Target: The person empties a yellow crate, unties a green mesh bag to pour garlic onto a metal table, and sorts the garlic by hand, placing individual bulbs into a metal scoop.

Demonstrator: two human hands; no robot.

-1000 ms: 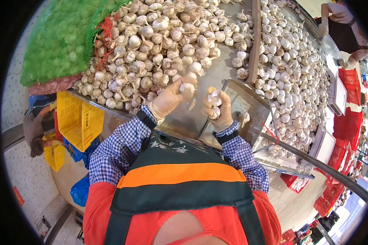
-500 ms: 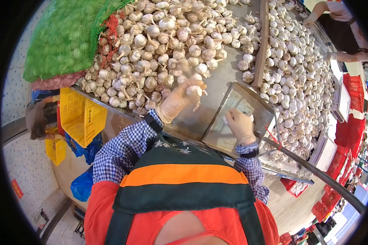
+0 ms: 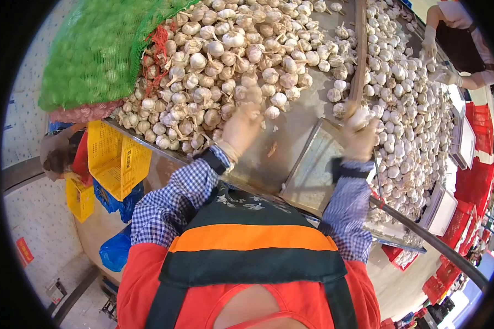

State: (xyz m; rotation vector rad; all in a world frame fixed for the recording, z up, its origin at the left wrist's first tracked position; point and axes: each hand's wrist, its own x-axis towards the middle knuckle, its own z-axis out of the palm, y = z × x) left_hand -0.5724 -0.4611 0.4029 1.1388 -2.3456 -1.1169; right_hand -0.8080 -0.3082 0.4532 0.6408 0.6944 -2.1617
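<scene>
My gloved left hand (image 3: 240, 131) reaches to the near edge of a large heap of garlic bulbs (image 3: 214, 71). Its fingers are bent and smeared by motion right at the bulbs, so I cannot tell whether they grip one. My gloved right hand (image 3: 359, 141), also blurred, is raised over the far right corner of a metal tray (image 3: 307, 181). A pale garlic bulb (image 3: 358, 118) shows at its fingers, beside the end of a wooden divider (image 3: 359, 60). Bits of peel lie on the metal table (image 3: 282, 131) between my hands.
Beyond the divider spreads a second heap of garlic (image 3: 406, 115), where another person's gloved hands (image 3: 442, 74) work. A green net sack (image 3: 93, 60) lies at the far left, above yellow crates (image 3: 118, 159). A metal bar (image 3: 428, 238) crosses at right, near red crates (image 3: 480, 126).
The left hand's garlic bulb no longer shows there, and that hand has moved toward the heap. My right hand has risen from inside the tray toward the divider, a bulb at its fingers.
</scene>
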